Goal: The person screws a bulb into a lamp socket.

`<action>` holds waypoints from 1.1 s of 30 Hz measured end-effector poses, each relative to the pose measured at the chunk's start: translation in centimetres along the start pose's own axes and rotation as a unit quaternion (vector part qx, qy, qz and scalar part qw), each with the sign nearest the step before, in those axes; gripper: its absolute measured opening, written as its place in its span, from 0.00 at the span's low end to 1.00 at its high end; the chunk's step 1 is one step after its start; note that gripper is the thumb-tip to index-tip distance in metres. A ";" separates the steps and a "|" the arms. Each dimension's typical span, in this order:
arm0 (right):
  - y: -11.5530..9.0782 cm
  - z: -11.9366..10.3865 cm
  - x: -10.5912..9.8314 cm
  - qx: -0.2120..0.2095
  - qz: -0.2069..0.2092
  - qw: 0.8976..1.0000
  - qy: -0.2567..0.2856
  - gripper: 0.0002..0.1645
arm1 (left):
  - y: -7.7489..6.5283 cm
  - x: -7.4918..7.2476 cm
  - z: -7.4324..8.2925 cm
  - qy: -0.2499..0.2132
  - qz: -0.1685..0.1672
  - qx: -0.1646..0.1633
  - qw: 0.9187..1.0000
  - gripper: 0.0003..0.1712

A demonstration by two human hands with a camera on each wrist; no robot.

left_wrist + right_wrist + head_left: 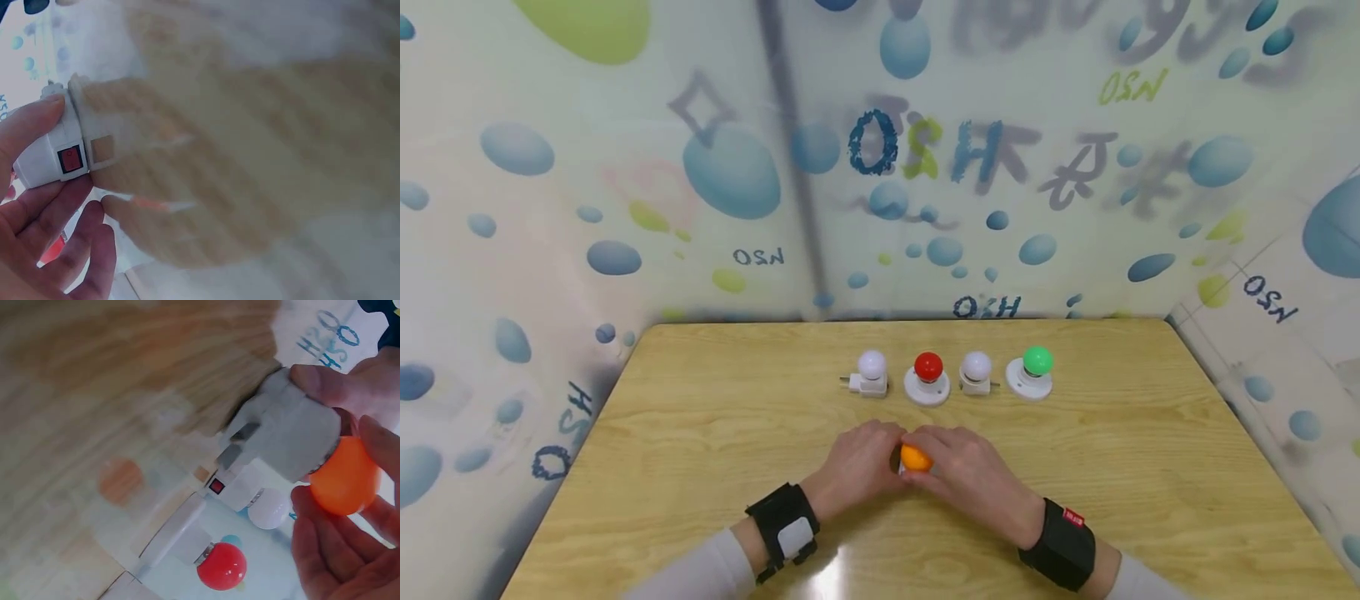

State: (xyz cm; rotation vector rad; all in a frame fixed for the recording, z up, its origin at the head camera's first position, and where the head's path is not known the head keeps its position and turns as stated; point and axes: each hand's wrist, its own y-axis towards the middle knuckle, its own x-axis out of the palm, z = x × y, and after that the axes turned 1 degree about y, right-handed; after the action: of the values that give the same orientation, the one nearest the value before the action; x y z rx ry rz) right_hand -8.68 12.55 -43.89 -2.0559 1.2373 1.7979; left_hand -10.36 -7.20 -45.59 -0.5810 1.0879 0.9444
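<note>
My left hand (868,457) grips a white plug-in lamp socket (53,140) with a red rocker switch (71,159), thumb on one side and fingers on the other. An orange bulb (345,476) sits at the mouth of that socket. Around the bulb curl the fingers of my right hand (964,468). The two hands meet close over the table in the head view, with the orange bulb (916,457) showing between them. Two flat metal-grey prongs (237,444) show on the near side of the socket in the right wrist view.
Behind the hands, a row of lamps stands on the wooden table (722,400): a white bulb (872,365) in a plug-in socket, a red bulb (928,367) on a round base, another white bulb (976,367), and a green bulb (1037,361). A patterned curtain (880,233) hangs behind.
</note>
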 end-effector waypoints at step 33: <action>-0.5 -0.3 -0.3 0.026 -0.008 0.999 -0.031 0.31 | 0.1 -0.2 0.4 0.005 -0.007 -0.003 1.000 0.26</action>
State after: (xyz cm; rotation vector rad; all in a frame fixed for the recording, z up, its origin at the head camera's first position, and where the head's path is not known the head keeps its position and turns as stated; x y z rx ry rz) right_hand -8.13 12.82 -43.75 -1.9609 1.2327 1.7892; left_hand -10.31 -6.93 -45.22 -0.5992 1.0888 0.9342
